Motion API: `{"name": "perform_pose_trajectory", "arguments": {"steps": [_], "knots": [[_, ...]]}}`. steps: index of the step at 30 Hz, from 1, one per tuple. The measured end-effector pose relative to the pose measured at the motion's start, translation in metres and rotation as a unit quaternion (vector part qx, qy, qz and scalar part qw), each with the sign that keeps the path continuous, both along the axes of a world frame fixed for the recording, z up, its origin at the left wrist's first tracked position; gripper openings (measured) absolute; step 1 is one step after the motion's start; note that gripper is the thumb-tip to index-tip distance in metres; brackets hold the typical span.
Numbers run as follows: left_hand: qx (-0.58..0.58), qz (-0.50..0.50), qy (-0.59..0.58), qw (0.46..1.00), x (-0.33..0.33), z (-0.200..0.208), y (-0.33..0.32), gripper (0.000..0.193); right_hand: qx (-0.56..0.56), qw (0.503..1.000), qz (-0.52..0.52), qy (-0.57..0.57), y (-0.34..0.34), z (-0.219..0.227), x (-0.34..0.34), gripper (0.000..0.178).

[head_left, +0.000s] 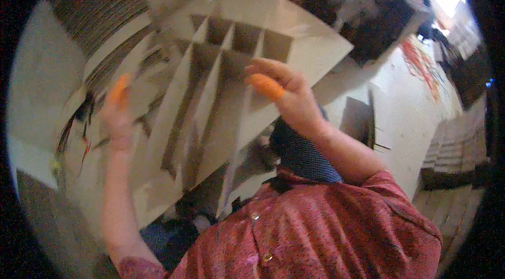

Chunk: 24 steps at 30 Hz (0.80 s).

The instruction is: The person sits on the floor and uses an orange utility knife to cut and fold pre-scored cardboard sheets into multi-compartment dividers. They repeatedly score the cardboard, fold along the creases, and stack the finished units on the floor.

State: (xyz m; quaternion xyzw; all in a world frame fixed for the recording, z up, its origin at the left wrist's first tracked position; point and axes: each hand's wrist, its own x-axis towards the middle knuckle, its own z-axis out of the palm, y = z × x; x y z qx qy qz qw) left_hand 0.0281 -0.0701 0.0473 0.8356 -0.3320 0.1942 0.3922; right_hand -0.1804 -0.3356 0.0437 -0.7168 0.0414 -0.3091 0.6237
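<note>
While the card grid (210, 88) is pointed long-ways up and right, its near end is blurred; what is gripped by the left hand (117, 116) or right hand (288, 92) cannot be told.

Red strands (419, 63) on pale floor (405, 116)

Divider grid (211, 95): stiff paperboard or card, thin walls, pale faces and brown shadowed sides, matt, looks dry and smooth, blurred in parts. Counter (318, 47) under it: pale, smooth-looking toward its right corner, low sheen at most; material can't be told. Beyond the counter's left edge, stacked sheets (97, 5): brown cardboard, matt, rough ridged edges. Finger covers (266, 87) on left hand (117, 121) and right hand (295, 97): orange, rubbery, matt. Shirt (315, 221): red woven cloth, speckled, soft creases; buttons (267, 257) small, shiny. Dark blue panel (315, 159): mesh-like weave, matt.
</note>
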Motion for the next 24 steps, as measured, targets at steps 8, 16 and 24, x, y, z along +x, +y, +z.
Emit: {"name": "perform_pose_trajectory", "arguments": {"steps": [8,16,24], "knots": [[0.12,-0.279,-0.224,0.926,-0.081,0.006,-0.06,0.035,0.148,0.989,0.01,0.016,0.004,0.019,0.001,0.02],[-0.171,-0.117,0.229,0.951,0.044,0.013,-0.049,0.065,-0.1,0.988,-0.098,0.064,-0.014,0.022,-0.026,0.013],[-0.199,-0.092,0.21,0.953,0.055,0.006,-0.054,0.04,-0.212,0.96,-0.137,0.125,-0.011,0.012,-0.034,0.015]]}}
